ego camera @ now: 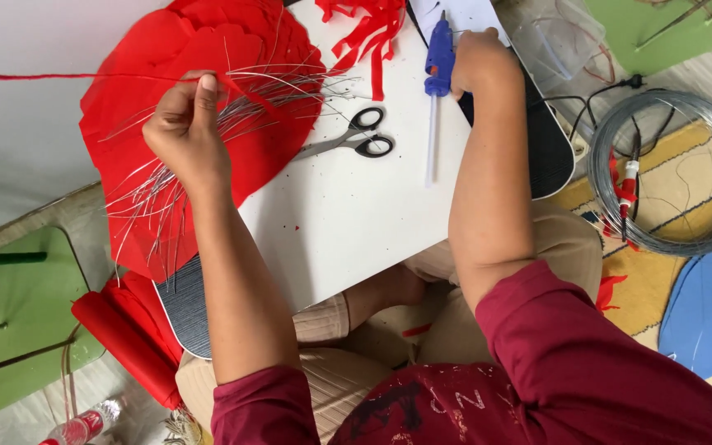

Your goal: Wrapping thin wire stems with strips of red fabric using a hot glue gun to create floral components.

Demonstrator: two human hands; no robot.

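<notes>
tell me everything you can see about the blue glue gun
The glue gun is blue plastic with a pale glue stick jutting from its back end toward the person. It lies flat on the white board, right of the scissors. The right hand rests against its side; no fingers visibly wrap it.

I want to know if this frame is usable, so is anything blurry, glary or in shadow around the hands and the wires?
Head view: even, soft light, no glare; left hand and silver wires sharp, faint shadow under the scissors; right hand on the blue glue gun clear; slight wide-angle bend toward the edges.
</notes>
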